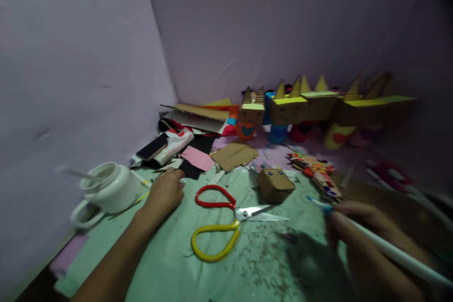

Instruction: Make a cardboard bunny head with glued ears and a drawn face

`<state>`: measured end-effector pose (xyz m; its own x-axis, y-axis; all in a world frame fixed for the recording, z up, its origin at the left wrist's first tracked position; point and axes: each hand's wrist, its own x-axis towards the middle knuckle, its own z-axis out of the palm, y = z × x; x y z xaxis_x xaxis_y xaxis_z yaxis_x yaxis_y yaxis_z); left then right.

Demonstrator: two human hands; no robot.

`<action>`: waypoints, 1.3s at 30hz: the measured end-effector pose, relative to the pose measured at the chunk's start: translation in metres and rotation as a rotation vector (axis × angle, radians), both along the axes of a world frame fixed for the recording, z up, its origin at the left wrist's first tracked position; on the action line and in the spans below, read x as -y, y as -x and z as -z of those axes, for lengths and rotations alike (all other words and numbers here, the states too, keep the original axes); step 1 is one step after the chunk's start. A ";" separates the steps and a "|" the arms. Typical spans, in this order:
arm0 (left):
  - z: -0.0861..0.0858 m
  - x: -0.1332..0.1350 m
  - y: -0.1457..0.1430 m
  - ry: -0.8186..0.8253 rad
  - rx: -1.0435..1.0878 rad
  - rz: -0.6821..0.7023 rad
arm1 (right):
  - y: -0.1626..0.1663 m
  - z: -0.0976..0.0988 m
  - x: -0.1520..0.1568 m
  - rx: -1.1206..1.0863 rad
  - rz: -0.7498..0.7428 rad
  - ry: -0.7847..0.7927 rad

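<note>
My right hand is closed around a slim white paintbrush with a blue tip, held tilted over the right of the table and slightly blurred. My left hand rests on the green cloth beside pink paper. Its fingers are curled and a small pale bit shows at them; what they hold, if anything, is unclear. Between the hands lie scissors, blades spread, with one red and one yellow handle. Just behind the blades sits a small cardboard box head with drawn eyes.
A white mug with a stick in it stands at left. A phone, cardboard pieces and papers lie behind. Several box-headed figures line the wall. A patterned cutout lies right of the box head.
</note>
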<state>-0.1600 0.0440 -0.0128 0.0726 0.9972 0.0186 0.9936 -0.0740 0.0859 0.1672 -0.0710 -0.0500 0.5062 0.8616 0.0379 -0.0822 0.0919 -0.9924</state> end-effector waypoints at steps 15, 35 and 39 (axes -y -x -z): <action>-0.018 0.057 -0.120 0.289 0.876 0.519 | 0.029 -0.019 -0.006 -0.373 -0.376 -0.041; -0.006 0.066 -0.121 0.182 1.087 0.532 | 0.038 -0.007 -0.007 -0.314 -0.514 -0.010; 0.003 0.066 -0.118 0.075 1.151 0.660 | 0.038 -0.003 -0.007 -0.356 -0.621 -0.002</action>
<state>-0.0423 -0.0223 -0.0156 0.5202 0.7825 0.3422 0.1317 -0.4694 0.8731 0.1289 -0.0642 -0.0470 -0.0962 0.9947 -0.0363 -0.4390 -0.0752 -0.8953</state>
